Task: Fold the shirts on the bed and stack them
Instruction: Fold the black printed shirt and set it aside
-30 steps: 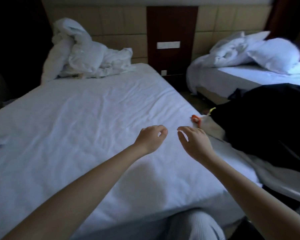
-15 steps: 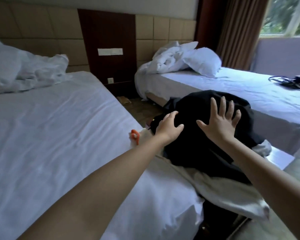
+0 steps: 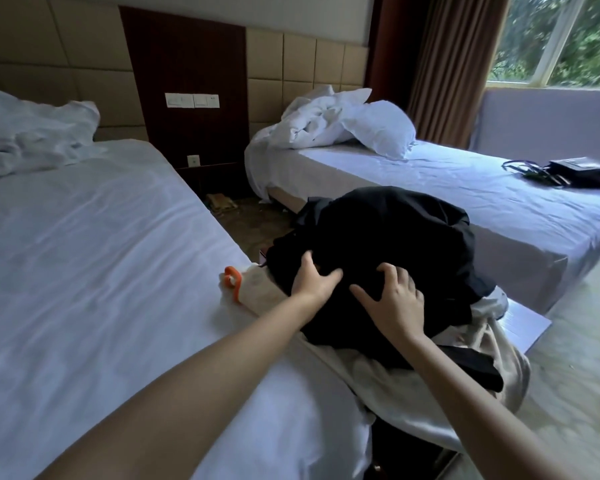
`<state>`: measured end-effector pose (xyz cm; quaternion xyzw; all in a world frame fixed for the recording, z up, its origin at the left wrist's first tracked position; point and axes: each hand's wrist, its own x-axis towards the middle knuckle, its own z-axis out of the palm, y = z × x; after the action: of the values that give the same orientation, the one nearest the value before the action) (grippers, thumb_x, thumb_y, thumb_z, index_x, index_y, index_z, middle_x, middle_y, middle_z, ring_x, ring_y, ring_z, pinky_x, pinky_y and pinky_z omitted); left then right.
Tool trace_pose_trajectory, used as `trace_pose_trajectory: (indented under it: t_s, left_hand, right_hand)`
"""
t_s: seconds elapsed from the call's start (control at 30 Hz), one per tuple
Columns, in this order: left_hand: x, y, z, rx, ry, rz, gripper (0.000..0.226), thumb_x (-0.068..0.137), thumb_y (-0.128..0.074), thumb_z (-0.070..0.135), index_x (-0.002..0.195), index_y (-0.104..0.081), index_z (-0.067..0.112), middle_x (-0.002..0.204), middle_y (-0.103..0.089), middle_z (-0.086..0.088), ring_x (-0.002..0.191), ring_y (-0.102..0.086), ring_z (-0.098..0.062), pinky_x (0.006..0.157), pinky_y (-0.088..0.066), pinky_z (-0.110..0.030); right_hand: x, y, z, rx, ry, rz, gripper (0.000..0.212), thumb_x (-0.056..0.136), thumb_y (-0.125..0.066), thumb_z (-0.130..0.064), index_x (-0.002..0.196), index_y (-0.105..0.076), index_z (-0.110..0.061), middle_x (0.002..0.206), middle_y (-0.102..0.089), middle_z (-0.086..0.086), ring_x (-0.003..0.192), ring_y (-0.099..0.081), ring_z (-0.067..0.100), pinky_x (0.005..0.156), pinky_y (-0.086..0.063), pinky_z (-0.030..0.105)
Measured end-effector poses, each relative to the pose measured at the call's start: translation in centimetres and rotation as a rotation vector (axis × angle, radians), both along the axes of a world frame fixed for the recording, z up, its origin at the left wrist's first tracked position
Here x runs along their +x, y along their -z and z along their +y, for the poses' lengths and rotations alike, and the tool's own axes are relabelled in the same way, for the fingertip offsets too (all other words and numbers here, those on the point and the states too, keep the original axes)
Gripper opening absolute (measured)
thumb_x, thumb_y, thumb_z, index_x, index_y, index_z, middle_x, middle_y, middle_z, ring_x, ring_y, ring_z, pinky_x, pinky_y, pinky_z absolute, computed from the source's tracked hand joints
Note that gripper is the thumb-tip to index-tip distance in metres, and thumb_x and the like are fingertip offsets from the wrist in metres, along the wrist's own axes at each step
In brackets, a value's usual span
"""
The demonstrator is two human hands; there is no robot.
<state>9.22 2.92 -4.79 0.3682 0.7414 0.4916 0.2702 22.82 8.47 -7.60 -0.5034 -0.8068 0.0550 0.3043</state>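
Observation:
A heap of black shirts point(image 3: 388, 237) lies on top of pale cream garments point(image 3: 395, 382), piled just off the right side of the near bed point(image 3: 94, 278). My left hand point(image 3: 314, 280) lies on the near left part of the black heap, its fingers curling into the fabric. My right hand point(image 3: 394, 303) sits beside it on the same cloth, fingers bent and digging in. One cream garment with an orange collar point(image 3: 232, 282) pokes out onto the near bed's edge.
A crumpled white duvet point(image 3: 32, 140) sits at the head of the near bed. The second bed point(image 3: 465, 202) on the right carries a duvet, a pillow point(image 3: 378, 129) and a black bag point(image 3: 582, 173). A floor gap with litter point(image 3: 222, 202) separates the beds.
My view has swung right from the near bed to the clothes heap. Both hands came down from hovering, fingers spread, onto the black shirts and now curl into the cloth.

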Motion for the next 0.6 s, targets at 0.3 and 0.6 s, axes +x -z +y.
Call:
trace_pose_trajectory:
  t_s: [0.3, 0.6]
  left_hand:
    - [1.4, 0.1, 0.5, -0.036, 0.017, -0.041, 0.011, 0.093, -0.049, 0.017, 0.095, -0.059, 0.015, 0.091, -0.061, -0.003, 0.079, -0.056, -0.015, 0.066, -0.044, -0.024]
    - [3.1, -1.5, -2.1, 0.044, 0.137, -0.246, 0.029, 0.099, -0.045, 0.033, 0.108, -0.057, 0.008, 0.083, -0.056, 0.0, 0.078, -0.054, -0.014, 0.071, -0.047, -0.029]
  right_hand:
    - [0.7, 0.6, -1.2, 0.187, -0.152, 0.13, 0.013, 0.081, -0.065, -0.016, 0.074, -0.057, -0.008, 0.077, -0.061, 0.006, 0.068, -0.061, 0.032, 0.06, -0.036, 0.029]
    - [3.2, -1.2, -5.8, 0.1, -0.444, 0.022, 0.022, 0.086, -0.058, -0.025, 0.069, -0.048, -0.015, 0.067, -0.044, -0.01, 0.062, -0.05, 0.019, 0.055, -0.037, 0.031]
